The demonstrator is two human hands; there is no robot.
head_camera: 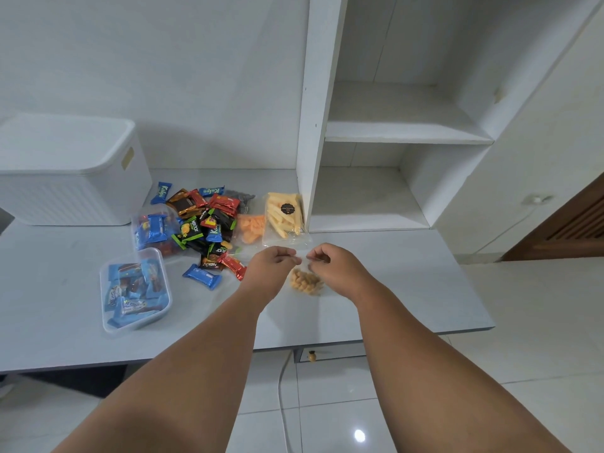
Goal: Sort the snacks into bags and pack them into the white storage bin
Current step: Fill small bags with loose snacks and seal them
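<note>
Both hands pinch a clear snack bag's top.
Left hand [273, 261] and right hand [330, 261] fingers grip the bag [305, 279]; bare tabletop [408, 289] rightward to its edge.

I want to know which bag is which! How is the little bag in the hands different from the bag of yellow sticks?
The small bag of round snacks is pinched at its top by the left hand and right hand; the bag of yellow sticks lies untouched.
The small bag holds round golden balls; the other holds long pale sticks.
Only the stick bag has a dark sticker.
Both are clear plastic.
</note>
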